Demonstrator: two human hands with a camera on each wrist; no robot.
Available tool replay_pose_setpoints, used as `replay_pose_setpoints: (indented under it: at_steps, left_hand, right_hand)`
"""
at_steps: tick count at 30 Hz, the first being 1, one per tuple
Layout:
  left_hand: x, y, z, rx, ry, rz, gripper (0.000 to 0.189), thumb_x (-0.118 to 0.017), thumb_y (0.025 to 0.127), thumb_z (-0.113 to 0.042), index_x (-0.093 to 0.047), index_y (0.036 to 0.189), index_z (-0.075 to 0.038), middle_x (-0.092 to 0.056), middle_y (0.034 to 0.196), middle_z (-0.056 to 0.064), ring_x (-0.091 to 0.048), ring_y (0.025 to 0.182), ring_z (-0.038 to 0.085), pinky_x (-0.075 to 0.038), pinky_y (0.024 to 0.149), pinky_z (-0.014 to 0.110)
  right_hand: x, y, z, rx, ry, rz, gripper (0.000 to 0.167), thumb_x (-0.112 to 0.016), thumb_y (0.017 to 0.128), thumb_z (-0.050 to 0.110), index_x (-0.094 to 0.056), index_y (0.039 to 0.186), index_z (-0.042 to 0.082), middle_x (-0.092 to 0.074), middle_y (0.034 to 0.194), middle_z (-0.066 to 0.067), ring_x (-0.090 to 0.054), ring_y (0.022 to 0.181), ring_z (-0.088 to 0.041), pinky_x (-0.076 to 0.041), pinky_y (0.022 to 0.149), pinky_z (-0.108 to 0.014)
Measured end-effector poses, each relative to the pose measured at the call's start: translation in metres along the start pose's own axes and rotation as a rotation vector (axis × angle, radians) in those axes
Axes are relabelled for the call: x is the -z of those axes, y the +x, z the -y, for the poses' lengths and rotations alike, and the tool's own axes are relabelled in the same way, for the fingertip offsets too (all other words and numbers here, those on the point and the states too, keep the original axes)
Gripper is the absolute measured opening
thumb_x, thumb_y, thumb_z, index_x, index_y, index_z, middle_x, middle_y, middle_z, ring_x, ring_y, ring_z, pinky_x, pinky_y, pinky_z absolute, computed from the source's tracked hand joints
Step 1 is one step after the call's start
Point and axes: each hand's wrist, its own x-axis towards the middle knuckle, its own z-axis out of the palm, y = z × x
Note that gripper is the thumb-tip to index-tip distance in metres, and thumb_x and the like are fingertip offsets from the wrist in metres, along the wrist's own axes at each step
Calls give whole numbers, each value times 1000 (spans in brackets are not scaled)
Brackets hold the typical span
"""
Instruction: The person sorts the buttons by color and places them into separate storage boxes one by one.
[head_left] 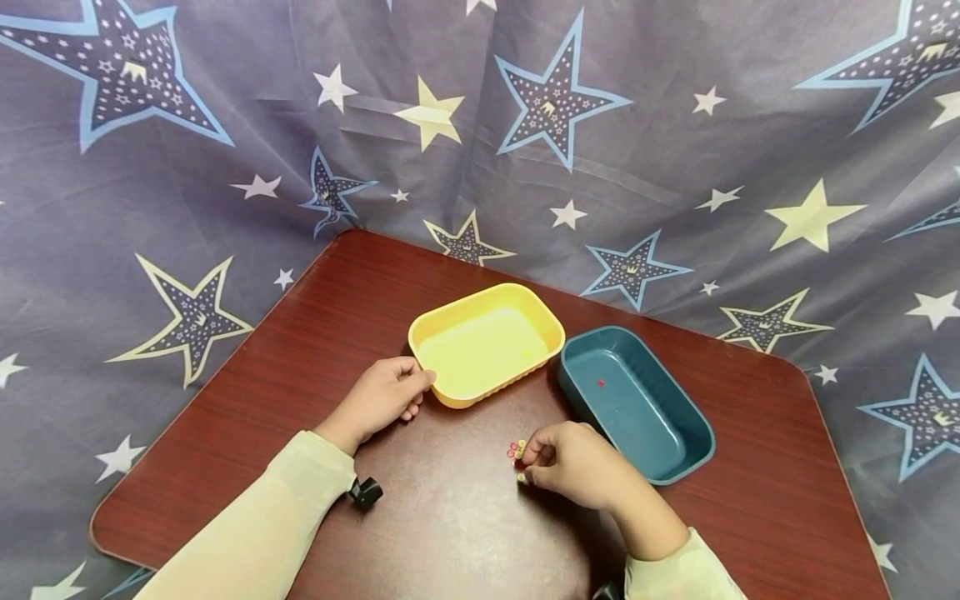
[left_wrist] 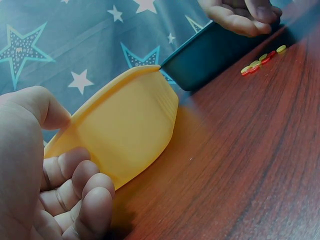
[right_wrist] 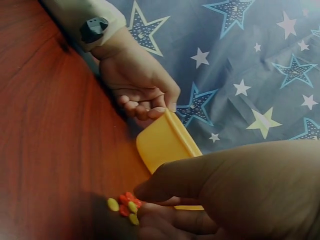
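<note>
My left hand (head_left: 386,393) pinches the near left rim of a yellow plastic tub (left_wrist: 130,125) between thumb and fingers. Small red and yellow discs (head_left: 514,450) lie in a loose cluster on the table, also visible in the right wrist view. Right beside them is my right hand (head_left: 573,467), its thumb and forefinger bent toward each other at the cluster's edge. I cannot tell whether a disc is between those fingertips. A dark teal tub (head_left: 637,408) stands just beyond that hand, with one small red piece (head_left: 601,383) on its floor.
Both tubs stand on a dark red wood-grain table (head_left: 300,333), nearly touching at their corners. A grey curtain (head_left: 420,167) with printed stars hangs along the table's back. A black device (head_left: 366,493) is strapped at the left wrist.
</note>
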Motion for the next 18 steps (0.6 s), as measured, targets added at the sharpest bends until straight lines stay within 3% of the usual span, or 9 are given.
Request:
replay_pose_setpoints:
  at_steps: [7, 18]
  left_hand:
    - [0, 1, 0, -2, 3, 0, 40, -73, 108, -36, -64, 86, -4, -62, 70, 5, -60, 60, 17, -56, 58, 26]
    - [0, 0, -1, 6, -8, 6, 40, -73, 108, -37, -64, 87, -4, -62, 70, 5, -60, 60, 18, -57, 58, 27]
  right_hand:
    - [-14, 0, -5, 25, -31, -33, 20, -89, 88, 10, -75, 83, 23, -72, 77, 16, -63, 70, 5, -54, 69, -21]
    - [-26, -2, -11, 37, -53, -66, 17, -87, 90, 9, -77, 86, 22, -70, 77, 19, -62, 71, 8, -55, 71, -22]
